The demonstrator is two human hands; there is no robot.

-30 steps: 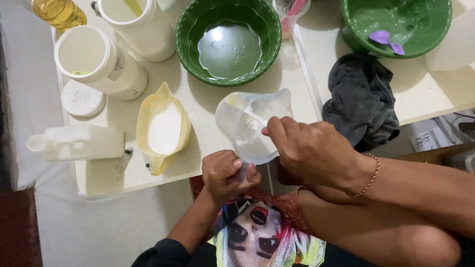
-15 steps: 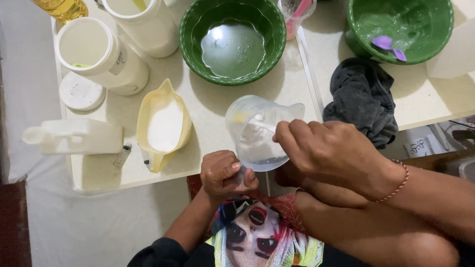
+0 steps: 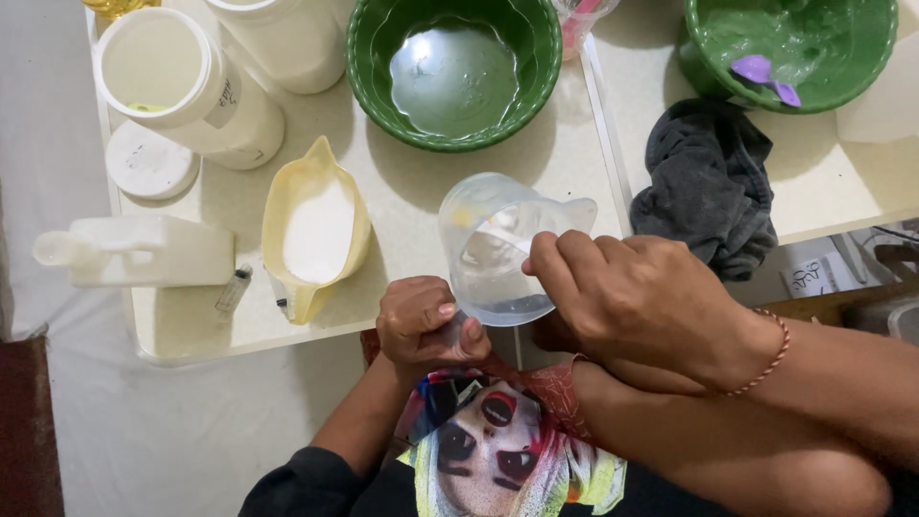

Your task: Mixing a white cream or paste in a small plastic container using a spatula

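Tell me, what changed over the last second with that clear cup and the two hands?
The right hand tipped the clear measuring cup a little more toward the person, keeping its grip. The left hand stayed closed just below it. The green bowl of liquid, yellow scoop and grey cloth lie unmoved.

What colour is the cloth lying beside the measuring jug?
Dark grey. The crumpled cloth shows best in the head view, right of the clear jug.

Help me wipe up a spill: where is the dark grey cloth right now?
In the head view, the dark grey cloth lies crumpled at the table's front edge, right of centre, below the right green bowl and just above the right hand.
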